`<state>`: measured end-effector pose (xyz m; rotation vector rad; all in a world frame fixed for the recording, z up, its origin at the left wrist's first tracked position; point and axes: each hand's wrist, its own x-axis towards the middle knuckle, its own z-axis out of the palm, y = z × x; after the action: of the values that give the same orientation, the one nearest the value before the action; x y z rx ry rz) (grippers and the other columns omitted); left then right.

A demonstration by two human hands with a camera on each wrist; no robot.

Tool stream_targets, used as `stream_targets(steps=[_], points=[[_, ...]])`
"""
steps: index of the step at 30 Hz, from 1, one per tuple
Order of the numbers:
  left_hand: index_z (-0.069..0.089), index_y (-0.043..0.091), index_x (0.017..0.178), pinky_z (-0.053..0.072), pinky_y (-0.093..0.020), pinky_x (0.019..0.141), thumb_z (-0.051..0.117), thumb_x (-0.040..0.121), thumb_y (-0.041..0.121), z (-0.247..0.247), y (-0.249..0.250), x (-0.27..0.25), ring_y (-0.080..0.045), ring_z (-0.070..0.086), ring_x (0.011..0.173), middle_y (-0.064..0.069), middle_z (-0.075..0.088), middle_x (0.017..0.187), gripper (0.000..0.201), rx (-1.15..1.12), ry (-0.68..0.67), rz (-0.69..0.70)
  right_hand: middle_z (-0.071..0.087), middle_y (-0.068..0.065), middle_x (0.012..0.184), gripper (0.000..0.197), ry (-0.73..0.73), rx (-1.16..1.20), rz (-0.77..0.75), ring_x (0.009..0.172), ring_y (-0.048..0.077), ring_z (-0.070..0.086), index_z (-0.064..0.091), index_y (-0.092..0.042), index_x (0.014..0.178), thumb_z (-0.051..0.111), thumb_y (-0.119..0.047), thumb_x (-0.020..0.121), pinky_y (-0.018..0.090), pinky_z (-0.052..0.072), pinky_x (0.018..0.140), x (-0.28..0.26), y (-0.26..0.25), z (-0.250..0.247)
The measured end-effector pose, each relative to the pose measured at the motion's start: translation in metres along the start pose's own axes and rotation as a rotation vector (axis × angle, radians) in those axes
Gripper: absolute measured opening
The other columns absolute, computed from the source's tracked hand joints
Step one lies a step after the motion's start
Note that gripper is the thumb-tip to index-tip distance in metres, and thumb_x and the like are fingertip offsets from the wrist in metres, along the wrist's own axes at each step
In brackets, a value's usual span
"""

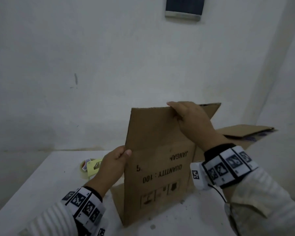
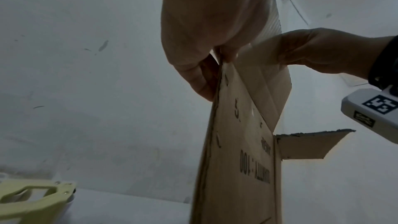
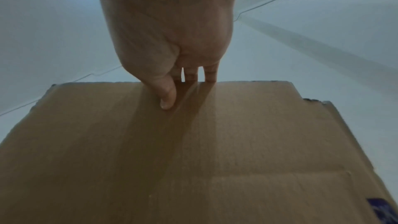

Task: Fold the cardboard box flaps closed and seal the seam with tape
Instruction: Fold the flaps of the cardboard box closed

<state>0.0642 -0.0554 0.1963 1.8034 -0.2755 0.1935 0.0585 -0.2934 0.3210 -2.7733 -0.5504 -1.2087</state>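
I see the flattened brown cardboard box (image 1: 158, 150) standing upright on the white table (image 1: 41, 181), my left hand (image 1: 111, 166) clamped on its left edge and my right hand (image 1: 192, 120) pinching its top edge. A pale green tape dispenser (image 1: 90, 166) lies just left, partly hidden behind my left hand, and another brown cardboard piece (image 1: 245, 132) lies behind on the right, near the white wall (image 1: 92, 65).

Brown cardboard box (image 1: 157, 150) in my grip, black print "QUANTITY : 100". Pale-yellow tape dispenser (image 1: 90, 167) left of box. Black-white checker-tag wristbands (image 1: 230, 165).

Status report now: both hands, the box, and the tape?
Left hand grips cardboard box side edge; right hand grips top edge. Flaps unfolded. Tape dispenser untouched.
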Motion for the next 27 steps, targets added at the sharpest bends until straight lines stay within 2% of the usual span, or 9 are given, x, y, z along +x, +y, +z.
stream_targets(steps=[4,6,8,12,15,18,22,25,27], points=[[0.065,0.031,0.090,0.058,-0.048,0.080,0.047,0.099,0.020,-0.003,-0.013,0.004,-0.031,0.068,0.091,-0.005,0.072,0.094,0.023,-0.094,0.031,-0.144,0.062,0.019,0.126,0.049,0.038,-0.025,-0.046,0.115,0.037,0.059,0.060,-0.011,0.127,0.060,0.002,0.079,0.048,0.047,0.099,-0.002,-0.003,0.031],[0.065,0.024,0.098,0.057,-0.048,0.081,0.046,0.099,0.018,-0.006,-0.022,0.004,-0.034,0.067,0.095,-0.012,0.071,0.099,0.020,-0.122,0.014,-0.217,0.064,0.021,0.114,0.045,0.078,-0.028,-0.061,0.100,0.039,0.062,0.066,-0.010,0.119,0.067,0.002,0.076,0.045,0.053,0.086,-0.005,-0.008,0.043],[0.064,0.018,0.106,0.058,-0.045,0.080,0.045,0.100,0.017,-0.008,-0.030,0.000,-0.033,0.067,0.096,-0.015,0.070,0.105,0.019,-0.145,-0.010,-0.256,0.064,0.014,0.093,0.036,0.113,-0.005,-0.095,0.079,0.033,0.060,0.070,-0.011,0.108,0.066,0.001,0.075,0.037,0.051,0.069,-0.010,-0.012,0.051],[0.064,0.018,0.104,0.056,-0.029,0.072,0.042,0.101,0.015,-0.011,-0.033,-0.010,-0.027,0.066,0.095,-0.007,0.071,0.101,0.022,-0.191,-0.087,-0.306,0.067,0.002,0.083,0.035,0.086,-0.001,-0.113,0.076,0.027,0.060,0.069,-0.018,0.095,0.072,0.002,0.066,0.031,0.044,0.067,-0.020,-0.015,0.058],[0.067,0.014,0.105,0.052,-0.037,0.080,0.045,0.094,0.017,-0.011,-0.029,-0.013,-0.029,0.060,0.095,-0.013,0.067,0.101,0.025,-0.370,-0.124,-0.360,0.069,0.000,0.079,0.033,0.117,0.018,-0.120,0.074,0.027,0.061,0.070,-0.018,0.091,0.071,0.001,0.065,0.031,0.044,0.067,-0.024,-0.013,0.056],[0.064,0.007,0.114,0.046,-0.044,0.084,0.035,0.090,0.033,-0.011,-0.024,-0.009,-0.030,0.052,0.093,-0.015,0.063,0.094,0.045,-0.530,-0.148,-0.399,0.069,0.000,0.078,0.030,0.133,0.037,-0.127,0.074,0.027,0.061,0.069,-0.017,0.092,0.067,0.001,0.068,0.032,0.044,0.066,-0.025,-0.009,0.055],[0.067,0.012,0.108,0.048,-0.047,0.090,0.043,0.081,0.041,-0.012,-0.006,-0.001,-0.028,0.056,0.093,-0.014,0.062,0.098,0.046,-0.411,-0.196,-0.371,0.068,0.001,0.073,0.026,0.146,0.044,-0.138,0.069,0.028,0.061,0.070,-0.016,0.089,0.062,0.000,0.070,0.033,0.044,0.065,-0.031,-0.008,0.054],[0.067,0.019,0.108,0.050,-0.042,0.089,0.043,0.091,0.042,-0.018,-0.005,0.004,-0.023,0.063,0.092,-0.004,0.071,0.097,0.037,-0.384,-0.249,-0.352,0.068,0.000,0.072,0.024,0.134,0.053,-0.125,0.069,0.026,0.060,0.069,-0.017,0.088,0.058,-0.003,0.072,0.030,0.028,0.067,-0.036,-0.007,0.053],[0.064,0.021,0.114,0.053,-0.036,0.090,0.032,0.101,0.041,-0.023,-0.009,0.006,-0.019,0.067,0.097,0.000,0.073,0.103,0.040,-0.358,-0.235,-0.378,0.067,-0.003,0.071,0.022,0.116,0.056,-0.124,0.067,0.024,0.059,0.069,-0.019,0.087,0.059,-0.005,0.074,0.027,0.015,0.064,-0.042,-0.007,0.053]])
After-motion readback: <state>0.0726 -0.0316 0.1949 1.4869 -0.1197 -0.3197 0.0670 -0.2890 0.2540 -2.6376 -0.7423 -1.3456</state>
